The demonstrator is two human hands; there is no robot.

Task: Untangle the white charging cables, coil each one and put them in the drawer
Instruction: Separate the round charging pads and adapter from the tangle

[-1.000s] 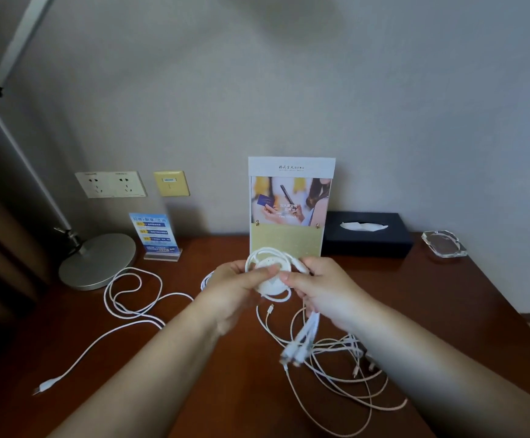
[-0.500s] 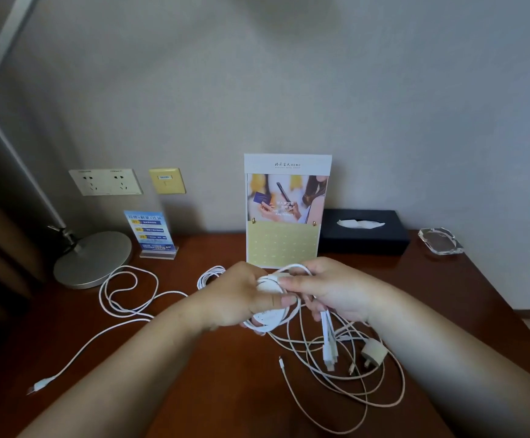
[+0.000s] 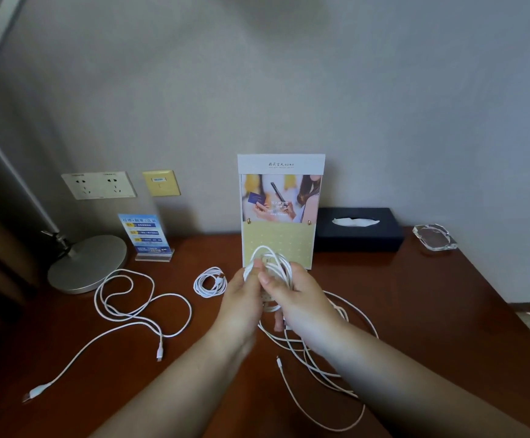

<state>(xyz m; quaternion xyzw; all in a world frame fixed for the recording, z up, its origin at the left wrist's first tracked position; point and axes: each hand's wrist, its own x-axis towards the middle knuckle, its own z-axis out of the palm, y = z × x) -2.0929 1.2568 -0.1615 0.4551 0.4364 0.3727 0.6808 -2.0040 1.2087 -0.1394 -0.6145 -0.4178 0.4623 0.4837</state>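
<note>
Several white charging cables share the dark red-brown wooden desk (image 3: 447, 311), and one is up in both hands. The left hand (image 3: 241, 308) pinches a bundle of thin white cable loops (image 3: 274, 263) between thumb and fingers, just above the desk and in front of the tall upright advertising card (image 3: 279, 213). The right hand (image 3: 298, 301) is curled round the same bundle from the other side, thumb laid across it. Below the right hand lies a loose tangle of white strands (image 3: 317, 358) on the desk; whether that is one cable or more I cannot tell.

By the look of it this cable is light, limp and smooth, with some spring in it. The loops would likely open if the pinch relaxed, so the place to hold is where the turns cross. The tangle is best worked free by a plug end and fed through — a hard tug would probably tighten any knot.

Every cable looks thin, round and matte white, with slim connectors. A small finished white coil (image 3: 210, 282) lies on the desk near the left hand. A long uncoiled white cable (image 3: 137, 308) wanders in open curves beside the round silver lamp base (image 3: 86, 263), a plug at each end. No drawer is in view.
</note>
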